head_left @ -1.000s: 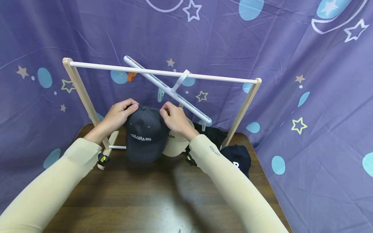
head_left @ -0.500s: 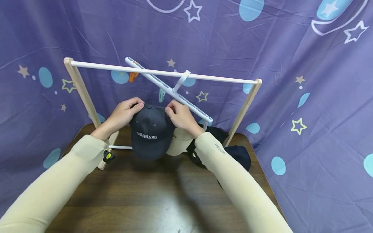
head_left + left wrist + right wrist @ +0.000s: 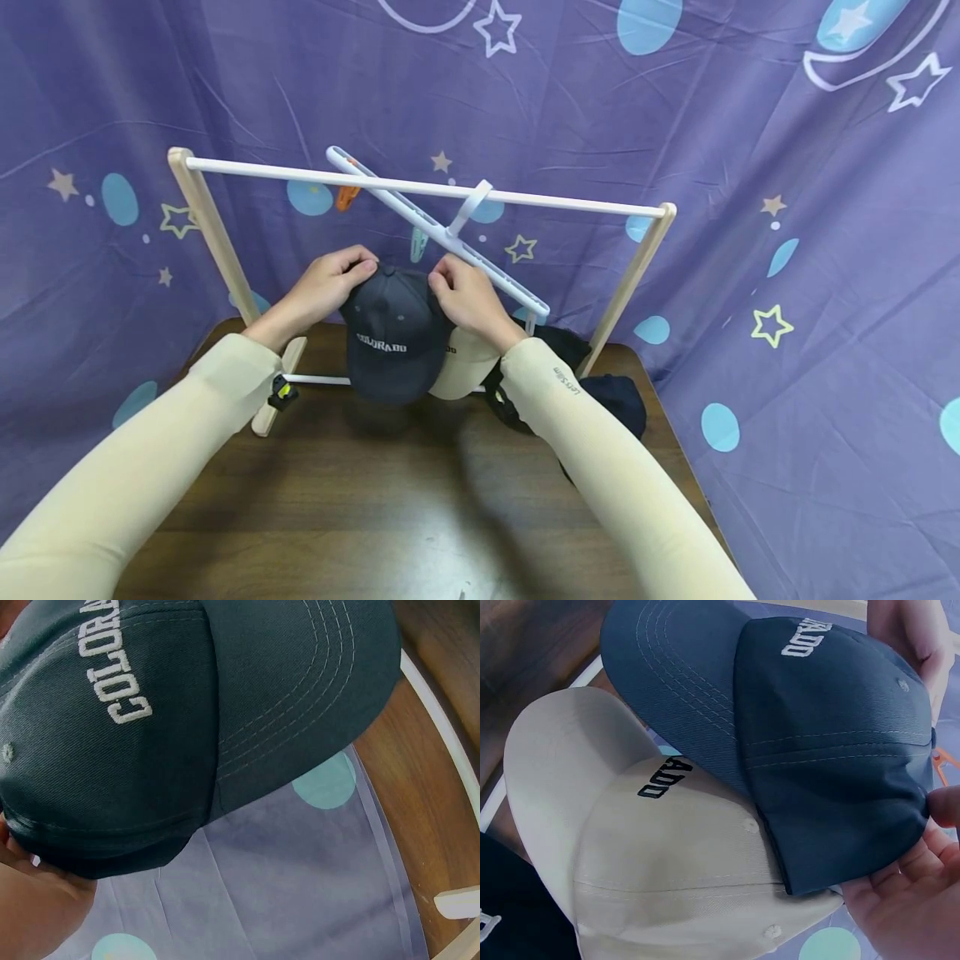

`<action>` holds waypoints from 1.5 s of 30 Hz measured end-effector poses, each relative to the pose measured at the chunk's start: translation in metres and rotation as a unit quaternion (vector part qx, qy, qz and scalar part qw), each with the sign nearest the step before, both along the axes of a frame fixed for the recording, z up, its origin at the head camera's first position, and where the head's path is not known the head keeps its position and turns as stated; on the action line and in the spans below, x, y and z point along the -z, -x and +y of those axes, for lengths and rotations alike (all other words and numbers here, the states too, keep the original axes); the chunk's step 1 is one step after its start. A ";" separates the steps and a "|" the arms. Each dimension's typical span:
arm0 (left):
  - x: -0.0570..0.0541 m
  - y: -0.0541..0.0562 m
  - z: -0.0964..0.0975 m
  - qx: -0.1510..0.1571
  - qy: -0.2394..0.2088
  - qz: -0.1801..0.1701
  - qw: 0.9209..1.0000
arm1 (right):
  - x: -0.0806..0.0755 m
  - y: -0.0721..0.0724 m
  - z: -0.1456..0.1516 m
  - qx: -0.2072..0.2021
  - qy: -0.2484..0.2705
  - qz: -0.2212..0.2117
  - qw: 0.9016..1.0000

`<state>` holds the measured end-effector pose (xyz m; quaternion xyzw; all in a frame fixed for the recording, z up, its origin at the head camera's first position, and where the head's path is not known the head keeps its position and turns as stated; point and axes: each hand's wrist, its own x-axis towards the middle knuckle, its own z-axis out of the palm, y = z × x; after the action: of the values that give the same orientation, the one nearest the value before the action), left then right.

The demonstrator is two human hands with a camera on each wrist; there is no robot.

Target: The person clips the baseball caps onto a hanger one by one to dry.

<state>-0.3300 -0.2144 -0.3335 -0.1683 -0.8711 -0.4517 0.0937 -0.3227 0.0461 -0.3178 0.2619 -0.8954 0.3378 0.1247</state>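
Note:
A dark navy baseball cap (image 3: 393,342) with white COLORADO lettering hangs between my two hands, its brim pointing down. My left hand (image 3: 324,287) pinches the cap's upper left edge, and my right hand (image 3: 468,300) grips its upper right side. In the right wrist view, the thumb and fingers take the cap's edge from both sides. Behind and to the right of it hangs a beige cap (image 3: 667,855) with dark lettering, partly covered. Above my hands a pale hanger (image 3: 442,233) slants across the rack's bar, bearing an orange clip (image 3: 347,197) and a mint clip (image 3: 418,244).
The rack has a white top bar (image 3: 285,173) and wooden side posts (image 3: 213,233). A black cap (image 3: 558,346) and a navy cap (image 3: 618,400) are at the right, partly behind my sleeve. The wooden table (image 3: 360,500) spreads in front; a purple curtain (image 3: 825,350) surrounds it.
Both hands have shifted right together with the navy COLORADO cap, and slightly upward, bringing it nearer the hanger. Most of this movement came before the half-second-old frame.

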 end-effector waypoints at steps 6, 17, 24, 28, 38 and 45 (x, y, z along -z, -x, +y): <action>-0.003 0.004 0.002 0.024 -0.002 -0.009 1.000 | -0.004 -0.002 0.001 0.002 -0.010 0.016 1.000; -0.006 0.006 0.005 0.042 -0.033 -0.022 0.998 | -0.040 -0.013 -0.020 -0.016 -0.104 0.237 0.966; -0.005 0.004 0.007 0.040 -0.048 -0.019 0.998 | -0.063 -0.003 -0.030 0.029 -0.240 0.212 0.947; -0.004 0.005 0.007 0.046 -0.049 -0.022 0.997 | -0.067 0.004 -0.037 0.058 -0.282 0.174 0.942; -0.002 0.007 0.007 0.044 -0.056 -0.032 0.997 | -0.076 0.014 -0.058 0.121 -0.352 0.134 0.918; -0.001 0.002 0.007 0.058 -0.057 -0.034 0.996 | -0.083 0.021 -0.062 0.154 -0.359 0.084 0.917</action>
<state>-0.3318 -0.2072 -0.3325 -0.1978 -0.8354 -0.5107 0.0470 -0.3436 -0.0160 -0.2352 0.1754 -0.9719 -0.0533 0.1474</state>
